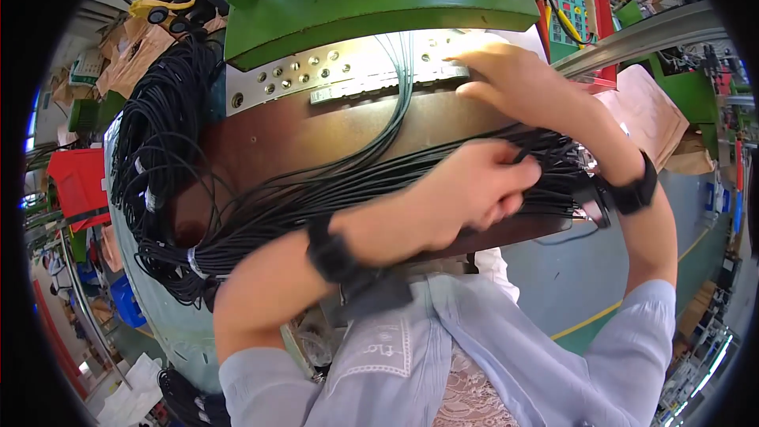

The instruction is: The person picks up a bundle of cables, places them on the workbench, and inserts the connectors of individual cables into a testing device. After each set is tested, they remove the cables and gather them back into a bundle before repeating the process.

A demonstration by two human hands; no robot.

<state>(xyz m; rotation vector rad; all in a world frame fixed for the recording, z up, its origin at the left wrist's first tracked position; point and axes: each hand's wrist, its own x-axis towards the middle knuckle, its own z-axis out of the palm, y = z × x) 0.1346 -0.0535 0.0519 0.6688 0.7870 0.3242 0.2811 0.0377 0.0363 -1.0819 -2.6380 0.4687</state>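
A thick bundle of thin black cables [340, 198] lies across the brown work surface in front of me. Over its right end my left hand [486, 186] is closed, fingers curled round what looks like a black cable; motion blurs it a little. Farther back, my right hand [514, 71] reaches over the right end of a slotted metal bar [379, 85], its thumb and fingers apart. Glare hides part of its fingertips. Several cables run from the bundle up across the bar. Behind it lies a brightly lit metal plate [296, 71] with round holes or bolts.
A green machine block [379, 8] overhangs the metal plate. More coiled black cables [162, 111] are heaped at the left. A red bin [77, 186] stands farther left. Metal rails [648, 38] and a green button panel [568, 0] are at the back right.
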